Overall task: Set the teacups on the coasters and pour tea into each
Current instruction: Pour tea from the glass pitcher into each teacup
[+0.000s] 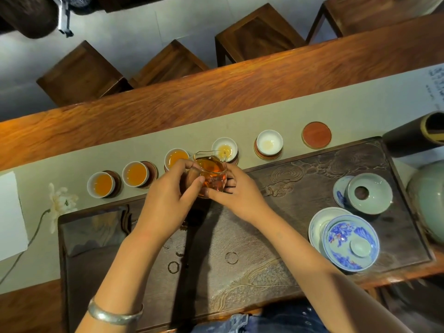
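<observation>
Both hands hold a glass pitcher (211, 175) of amber tea, tilted away from me. My left hand (168, 195) grips its left side and my right hand (237, 191) its right side. A thin stream runs from the spout into a white teacup (225, 149), which holds a little tea. To its left stand three white cups full of tea: one (101, 185), another (135, 174) and a third (175, 157), each on a dark round coaster. To the right, a near-empty cup (269, 142) sits on a coaster. A red coaster (316, 135) lies bare beyond it.
A dark carved tea tray (300, 179) fills the near table. On its right stand a celadon gaiwan (370, 197) and a blue-and-white lidded gaiwan (350, 242). A pale green jar (427, 207) and a dark tube (413, 135) stand far right. A white flower (60, 203) and paper (10, 212) lie left.
</observation>
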A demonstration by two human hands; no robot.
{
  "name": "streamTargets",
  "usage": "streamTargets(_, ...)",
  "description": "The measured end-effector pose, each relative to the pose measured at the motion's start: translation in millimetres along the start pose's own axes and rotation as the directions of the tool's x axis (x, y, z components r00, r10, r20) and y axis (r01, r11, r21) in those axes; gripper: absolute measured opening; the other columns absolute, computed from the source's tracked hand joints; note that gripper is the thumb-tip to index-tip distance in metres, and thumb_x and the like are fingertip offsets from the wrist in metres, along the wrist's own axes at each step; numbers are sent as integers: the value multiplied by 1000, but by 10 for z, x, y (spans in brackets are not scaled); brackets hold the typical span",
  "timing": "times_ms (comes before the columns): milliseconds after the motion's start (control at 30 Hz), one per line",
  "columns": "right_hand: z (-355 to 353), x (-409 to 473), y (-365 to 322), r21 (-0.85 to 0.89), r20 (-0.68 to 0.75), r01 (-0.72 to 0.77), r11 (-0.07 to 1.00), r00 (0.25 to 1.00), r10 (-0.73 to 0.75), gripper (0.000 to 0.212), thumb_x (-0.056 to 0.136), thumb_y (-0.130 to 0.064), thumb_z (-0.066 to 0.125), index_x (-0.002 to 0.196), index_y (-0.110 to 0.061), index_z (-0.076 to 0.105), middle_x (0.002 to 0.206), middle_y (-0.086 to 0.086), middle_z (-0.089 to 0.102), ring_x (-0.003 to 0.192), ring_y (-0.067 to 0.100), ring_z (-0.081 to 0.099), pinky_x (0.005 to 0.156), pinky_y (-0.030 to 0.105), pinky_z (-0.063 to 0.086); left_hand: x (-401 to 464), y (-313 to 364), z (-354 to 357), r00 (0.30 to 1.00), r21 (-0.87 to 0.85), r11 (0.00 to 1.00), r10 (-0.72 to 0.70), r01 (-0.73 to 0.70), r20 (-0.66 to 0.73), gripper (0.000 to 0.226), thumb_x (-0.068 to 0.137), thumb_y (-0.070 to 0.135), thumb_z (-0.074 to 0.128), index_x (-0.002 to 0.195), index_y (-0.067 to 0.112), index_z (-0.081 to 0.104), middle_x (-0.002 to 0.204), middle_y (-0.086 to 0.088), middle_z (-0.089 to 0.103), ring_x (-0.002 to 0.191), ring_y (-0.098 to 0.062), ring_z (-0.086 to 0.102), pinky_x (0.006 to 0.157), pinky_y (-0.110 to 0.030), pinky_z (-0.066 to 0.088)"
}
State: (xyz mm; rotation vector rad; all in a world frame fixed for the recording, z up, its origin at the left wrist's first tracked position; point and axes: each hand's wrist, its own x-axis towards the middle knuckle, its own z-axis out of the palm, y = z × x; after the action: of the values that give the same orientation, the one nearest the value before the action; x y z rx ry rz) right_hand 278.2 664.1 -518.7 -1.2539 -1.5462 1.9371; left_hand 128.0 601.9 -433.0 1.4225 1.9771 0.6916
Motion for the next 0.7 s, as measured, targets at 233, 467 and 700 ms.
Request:
streamTargets(233, -15, 4, -26, -2, 5, -3, 1000, 1000, 3, 53, 62, -56, 81, 106, -64, 53, 114, -18, 70, 104, 2, 68, 94, 36, 56, 20, 3, 0, 1000, 18, 1000, 1, -1, 0, 14, 92, 33, 57, 106, 31, 55, 87, 16, 64, 75, -1, 60, 58, -24, 48)
streamTargets(467, -24, -13, -51, 4, 10, -2, 1000, 1000, 2, 51, 64, -52, 81, 105, -64, 54, 111, -24, 69, 103, 0, 68, 91, 28, 56, 22, 11, 3, 1000, 24, 1000, -2, 2, 0, 16, 92, 35, 57, 107, 30, 55, 87, 15, 64, 76, 0, 60, 59, -25, 48)
streamTargets(700, -30, -11, -50, 10, 14, -13, 1000, 1000, 13, 55, 63, -54, 81, 111, -57, 54, 115, -17, 69, 105, 3, 68, 94, 35, 56, 24, 12, -3, 1000, 44, 999, -5, 4, 5, 15, 92, 35, 57, 107, 31, 55, 84, 13, 64, 70, -3, 59, 54, -21, 42)
